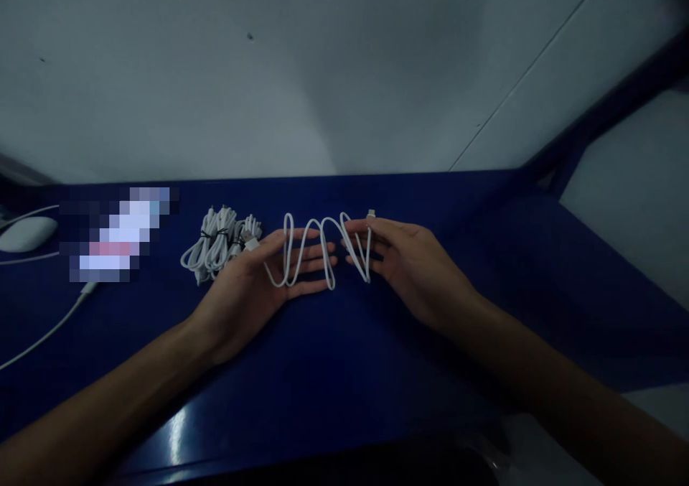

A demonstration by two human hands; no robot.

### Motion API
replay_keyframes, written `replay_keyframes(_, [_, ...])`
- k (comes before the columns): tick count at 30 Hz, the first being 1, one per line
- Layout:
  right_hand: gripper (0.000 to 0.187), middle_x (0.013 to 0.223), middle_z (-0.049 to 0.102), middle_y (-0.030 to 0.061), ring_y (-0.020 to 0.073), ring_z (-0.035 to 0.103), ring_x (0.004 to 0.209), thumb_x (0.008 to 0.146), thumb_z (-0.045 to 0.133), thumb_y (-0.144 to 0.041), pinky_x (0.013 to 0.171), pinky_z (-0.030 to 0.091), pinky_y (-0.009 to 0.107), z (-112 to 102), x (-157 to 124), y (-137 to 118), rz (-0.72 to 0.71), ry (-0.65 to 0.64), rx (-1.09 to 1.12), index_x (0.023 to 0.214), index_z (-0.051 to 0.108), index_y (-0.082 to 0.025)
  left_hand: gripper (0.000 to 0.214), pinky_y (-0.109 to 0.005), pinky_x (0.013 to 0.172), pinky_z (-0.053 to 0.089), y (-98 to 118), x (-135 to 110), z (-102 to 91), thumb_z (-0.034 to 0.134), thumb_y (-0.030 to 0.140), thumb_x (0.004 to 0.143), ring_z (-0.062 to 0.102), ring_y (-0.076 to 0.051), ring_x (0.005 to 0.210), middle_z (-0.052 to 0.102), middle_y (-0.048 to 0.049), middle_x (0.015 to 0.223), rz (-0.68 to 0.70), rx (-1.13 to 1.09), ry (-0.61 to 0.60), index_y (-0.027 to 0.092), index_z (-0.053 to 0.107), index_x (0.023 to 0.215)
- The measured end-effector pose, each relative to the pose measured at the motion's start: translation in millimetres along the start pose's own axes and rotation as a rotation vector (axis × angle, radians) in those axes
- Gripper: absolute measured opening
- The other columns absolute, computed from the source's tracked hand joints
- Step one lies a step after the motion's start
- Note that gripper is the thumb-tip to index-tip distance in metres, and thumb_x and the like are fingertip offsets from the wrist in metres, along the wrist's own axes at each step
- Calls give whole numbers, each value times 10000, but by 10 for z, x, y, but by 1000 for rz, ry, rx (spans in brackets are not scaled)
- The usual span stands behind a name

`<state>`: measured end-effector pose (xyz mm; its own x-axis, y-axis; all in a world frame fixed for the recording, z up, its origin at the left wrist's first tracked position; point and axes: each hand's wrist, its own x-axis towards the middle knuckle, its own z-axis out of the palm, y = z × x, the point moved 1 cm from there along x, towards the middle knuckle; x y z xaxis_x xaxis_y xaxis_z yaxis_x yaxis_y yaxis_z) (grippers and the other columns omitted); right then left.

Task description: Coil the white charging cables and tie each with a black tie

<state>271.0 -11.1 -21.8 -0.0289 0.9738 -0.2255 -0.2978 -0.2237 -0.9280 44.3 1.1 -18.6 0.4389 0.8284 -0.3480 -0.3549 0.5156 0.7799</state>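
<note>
A white USB charging cable (330, 285) hangs in loose, stretched-out coils between my two hands. My left hand (245, 292) holds one end, its thumb by the larger plug (251, 243), while its other fingers extend under the coils. At the opposite end, my right hand (417, 267) pinches the cable between thumb and forefinger near the smaller connector (371, 214); its other fingers are partly behind the loops. Just beyond my left hand lie several bundled white cables (215, 242), bound with dark ties, on the blue table (323, 371).
A phone-like device (121, 235), blurred into blocks, lies at the left with a white cord (59, 335) plugged into it. A white rounded object (28, 234) sits at the far left. A pale wall (269, 98) rises behind the table, and a blue frame bar (608, 113) slants at the right.
</note>
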Motion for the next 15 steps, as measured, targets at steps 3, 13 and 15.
replay_keyframes(3, [229,1266,828,110,302,758,1224,1034,807,-440,1100,603,468,3,-7,1,3,2,-20,1040,915,-239,355,-604,1154,601,4,-7,2,604,387,1142,723,-416,1372,775,-222,1440,-1,20,-3,144,793,1318])
replay_keyframes(13, [271,1264,818,77,300,741,1278,1086,730,-496,1110,621,481,6,-42,-35,-40,-58,-24,1207,884,-309,195,-585,1131,634,-5,-7,42,699,224,1100,712,-405,1404,769,-204,1451,38,35,-22,166,771,1273])
replay_keyframes(15, [275,1267,819,80,298,745,1267,1092,721,-504,1095,631,475,7,-37,-37,-44,-76,-14,1192,882,-306,225,-581,1121,643,-4,-2,42,685,214,1109,721,-403,1392,765,-207,1459,38,48,-18,168,760,1316])
